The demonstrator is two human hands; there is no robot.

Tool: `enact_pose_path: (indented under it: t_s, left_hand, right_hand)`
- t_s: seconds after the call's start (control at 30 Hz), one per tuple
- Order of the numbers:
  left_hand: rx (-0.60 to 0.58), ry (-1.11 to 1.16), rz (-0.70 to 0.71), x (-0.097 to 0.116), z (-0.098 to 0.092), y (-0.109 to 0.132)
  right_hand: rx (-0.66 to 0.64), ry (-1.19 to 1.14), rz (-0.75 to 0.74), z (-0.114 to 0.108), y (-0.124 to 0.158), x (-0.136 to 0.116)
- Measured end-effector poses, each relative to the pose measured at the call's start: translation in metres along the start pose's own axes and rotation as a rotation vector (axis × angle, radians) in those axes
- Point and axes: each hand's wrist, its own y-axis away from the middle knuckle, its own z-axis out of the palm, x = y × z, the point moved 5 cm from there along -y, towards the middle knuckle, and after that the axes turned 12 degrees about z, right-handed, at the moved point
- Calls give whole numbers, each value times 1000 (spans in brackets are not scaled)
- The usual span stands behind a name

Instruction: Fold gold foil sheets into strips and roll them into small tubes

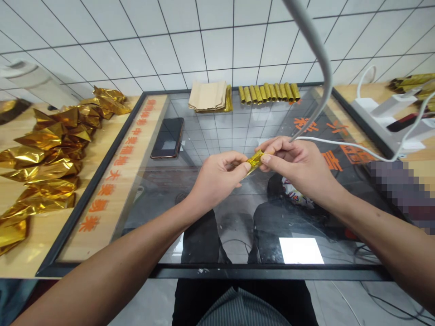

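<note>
Above the middle of the glass tabletop (217, 136), both hands pinch one small piece of gold foil paper (254, 160). My left hand (224, 174) has its thumb and fingers closed on the left end. The right end is between the thumb and fingers of my right hand (295, 160). The paper looks narrow and rolled or folded; its exact shape is partly covered by the fingers. Beyond the hands, a row of several rolled gold paper tubes (268, 93) lies near the wall. Left of that row sits a stack of tan-backed gold paper sheets (208, 96).
A dark phone (167, 138) lies on the glass at left. Folded shiny gold foil shapes (54, 149) cover the left wooden surface. At right are a power strip (390, 122) with plugs and a white cable (346, 145). A grey bendable stalk (322, 59) arches down behind my right hand.
</note>
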Motion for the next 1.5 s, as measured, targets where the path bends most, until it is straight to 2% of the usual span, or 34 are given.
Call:
enact_pose_path:
  t_s: [0.23,0.7,0.9,1.1,1.5]
  left_hand:
    - [6,-8,24,-1,1,1]
    - [-85,-108,235,7,4,7]
    - [-147,-33,218,5,10,6]
    - [-142,-33,142,-1,14,9]
    - [-142,-100,186,2,15,8]
  right_hand:
    - [9,-9,8,-1,-1,2]
    - [-36,-125,41,3,-2,4]
    - [-62,-139,46,6,-3,10]
    - [1,-114,18,5,-4,18]
    - [-53,-141,99,6,-5,21]
